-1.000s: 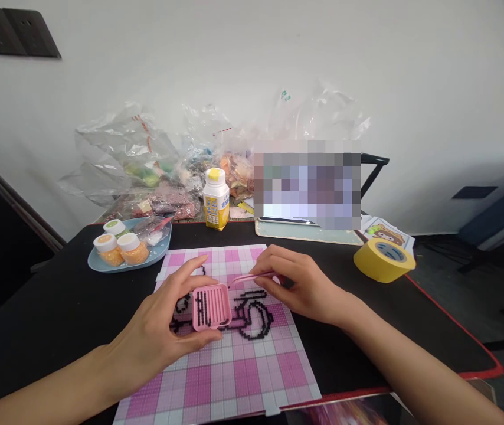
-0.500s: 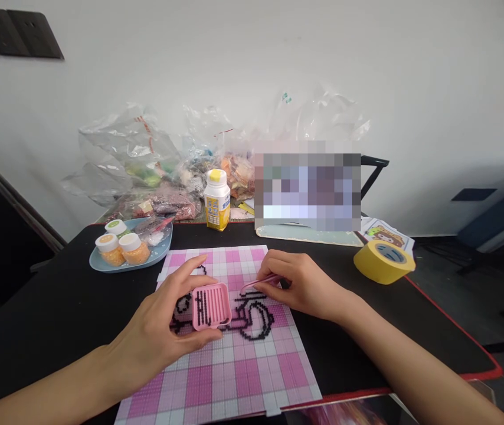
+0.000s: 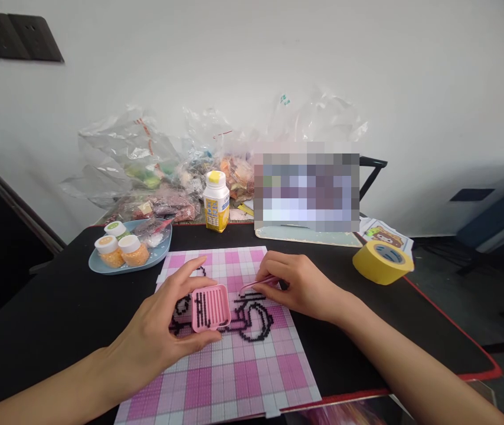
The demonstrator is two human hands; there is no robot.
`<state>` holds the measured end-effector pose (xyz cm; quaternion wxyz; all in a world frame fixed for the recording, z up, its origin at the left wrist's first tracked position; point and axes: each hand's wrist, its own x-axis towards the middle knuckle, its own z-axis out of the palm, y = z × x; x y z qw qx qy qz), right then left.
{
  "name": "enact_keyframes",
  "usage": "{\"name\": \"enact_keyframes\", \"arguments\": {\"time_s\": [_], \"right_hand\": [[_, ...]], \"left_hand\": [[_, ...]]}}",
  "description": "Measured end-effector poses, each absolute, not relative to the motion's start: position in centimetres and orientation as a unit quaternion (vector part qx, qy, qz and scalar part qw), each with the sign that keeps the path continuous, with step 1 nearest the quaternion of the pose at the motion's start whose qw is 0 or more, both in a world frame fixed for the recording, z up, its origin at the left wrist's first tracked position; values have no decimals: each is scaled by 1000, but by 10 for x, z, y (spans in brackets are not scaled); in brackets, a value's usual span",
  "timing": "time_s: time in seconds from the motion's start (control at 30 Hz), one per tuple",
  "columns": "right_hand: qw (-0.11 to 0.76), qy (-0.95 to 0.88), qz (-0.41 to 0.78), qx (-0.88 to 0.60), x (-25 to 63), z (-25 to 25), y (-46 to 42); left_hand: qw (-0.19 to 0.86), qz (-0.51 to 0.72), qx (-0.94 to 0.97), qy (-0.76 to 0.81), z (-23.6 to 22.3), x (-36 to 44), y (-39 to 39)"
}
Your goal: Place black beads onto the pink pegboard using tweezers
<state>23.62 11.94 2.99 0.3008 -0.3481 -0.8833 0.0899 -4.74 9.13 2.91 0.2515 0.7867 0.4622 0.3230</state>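
My left hand grips a small pink ridged bead tray between thumb and fingers, just above the pegboard. Rows of black beads lie in the tray's left grooves. In my right hand is a pair of pink tweezers, held in a pinch, with the tips low over the board near a line of black beads. The pink-and-white checked pegboard carries black bead outlines, partly hidden behind the tray and my left hand. Whether a bead sits in the tweezer tips is too small to tell.
On the left, a blue plate bears several bead jars and a small bag. A yellow-capped bottle, plastic bags and a blurred screen stand behind. A yellow tape roll lies at the right.
The view has shifted very slightly. Both hands, the tray and the tweezers keep nearly the same places over the board.
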Motion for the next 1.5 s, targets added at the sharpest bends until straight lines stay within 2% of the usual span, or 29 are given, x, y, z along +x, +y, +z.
{"name": "enact_keyframes", "arguments": {"time_s": [1.5], "right_hand": [[276,-894,46,-349,236,34,118]], "left_hand": [[260,319,793,450,28,-49,93]]}}
